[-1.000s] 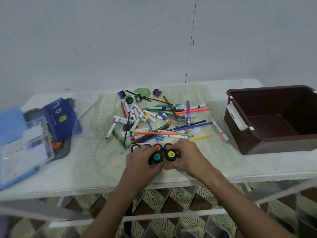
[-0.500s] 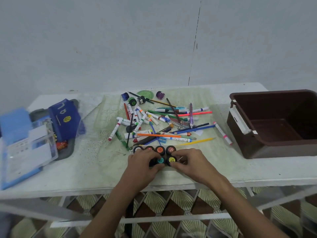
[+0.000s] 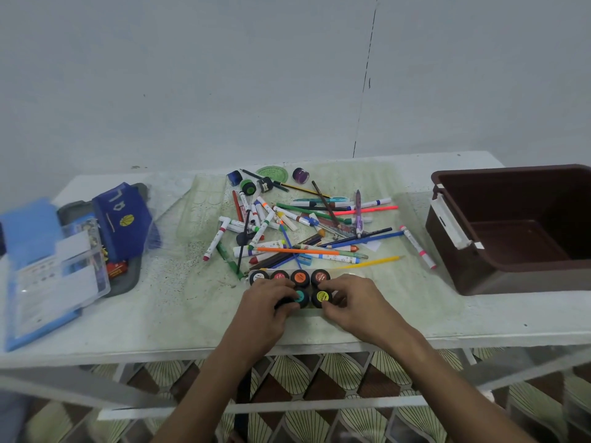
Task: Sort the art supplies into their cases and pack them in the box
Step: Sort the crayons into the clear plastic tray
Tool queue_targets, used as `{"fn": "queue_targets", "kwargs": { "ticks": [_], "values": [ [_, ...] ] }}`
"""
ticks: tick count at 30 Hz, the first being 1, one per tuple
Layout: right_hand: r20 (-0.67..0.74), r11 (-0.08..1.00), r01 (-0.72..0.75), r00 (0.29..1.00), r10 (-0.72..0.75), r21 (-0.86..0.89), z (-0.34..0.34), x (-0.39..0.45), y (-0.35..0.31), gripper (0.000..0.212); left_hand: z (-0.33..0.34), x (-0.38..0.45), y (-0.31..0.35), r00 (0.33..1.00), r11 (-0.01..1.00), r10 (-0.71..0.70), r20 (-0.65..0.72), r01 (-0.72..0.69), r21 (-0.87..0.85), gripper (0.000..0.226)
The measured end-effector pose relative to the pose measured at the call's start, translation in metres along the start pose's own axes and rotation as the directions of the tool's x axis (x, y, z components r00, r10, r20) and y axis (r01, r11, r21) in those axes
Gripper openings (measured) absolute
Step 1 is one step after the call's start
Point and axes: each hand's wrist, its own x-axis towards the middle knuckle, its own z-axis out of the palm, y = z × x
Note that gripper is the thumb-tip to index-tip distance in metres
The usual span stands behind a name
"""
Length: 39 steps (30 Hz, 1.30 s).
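Note:
Several small black paint pots (image 3: 300, 277) with coloured lids stand in two rows near the table's front edge. My left hand (image 3: 267, 306) curls round the teal-lidded pot (image 3: 300, 296) and covers the pots left of it. My right hand (image 3: 355, 303) pinches the yellow-lidded pot (image 3: 321, 296) from the right. Behind the pots lies a loose heap of markers, pencils and brushes (image 3: 303, 227). An empty brown box (image 3: 515, 228) stands at the right end of the table.
A clear plastic case (image 3: 60, 270) and a blue pouch (image 3: 123, 215) lie on a grey tray (image 3: 128, 278) at the left. A green protractor (image 3: 272, 172), sharpeners and a purple pot (image 3: 300, 175) sit at the back. The table's front edge (image 3: 192, 350) is close to my wrists.
The pots moved from slightly lifted between my hands to set down in two rows on the table. Both hands stayed on them and the view shifted a little.

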Motion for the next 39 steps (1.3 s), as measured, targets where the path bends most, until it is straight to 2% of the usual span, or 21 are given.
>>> {"fn": "queue_targets", "kwargs": {
  "ticks": [7,10,15,19,24,27,33,37,39],
  "values": [
    [-0.062,0.998,-0.022,0.998,0.025,0.053,0.006,-0.002,-0.004,0.029,0.002,-0.001,-0.001,0.999,0.999,0.035,-0.03,-0.033,0.043,0.019],
    [-0.043,0.999,-0.01,0.999,0.012,0.032,0.006,0.0,-0.005,0.025,0.001,0.001,0.0,1.0,0.999,0.011,-0.021,-0.01,0.047,0.02],
    [-0.002,0.992,-0.052,0.999,0.053,0.115,0.001,-0.002,0.0,0.032,0.001,0.005,0.002,0.999,1.0,-0.031,-0.017,0.031,0.006,0.023],
    [0.001,0.993,-0.035,0.999,0.035,0.117,0.002,-0.002,0.002,0.033,0.0,0.007,0.002,0.997,0.998,-0.058,0.041,0.056,0.038,0.026],
    [0.005,0.996,-0.013,1.0,0.012,0.086,0.002,-0.001,0.006,0.032,0.002,0.007,0.001,0.998,0.993,-0.032,0.063,0.025,0.112,0.025],
    [0.04,0.999,0.046,0.998,-0.046,-0.009,-0.002,0.002,0.003,0.03,-0.002,0.011,-0.001,0.997,0.998,0.013,0.073,-0.018,0.06,0.022],
    [-0.067,0.996,0.08,0.994,-0.083,-0.045,-0.028,0.041,-0.013,0.025,-0.03,0.053,-0.015,0.999,0.999,-0.016,-0.048,0.017,0.03,0.015],
    [-0.139,0.987,0.142,0.979,-0.151,-0.073,-0.042,0.102,-0.034,0.027,-0.058,0.109,-0.037,0.984,0.994,-0.075,-0.159,0.086,0.069,0.019],
    [-0.166,0.982,0.163,0.97,-0.177,-0.095,-0.044,0.138,-0.044,0.03,-0.072,0.14,-0.051,0.982,0.987,-0.093,-0.166,0.113,0.113,0.019]
  ]
}}
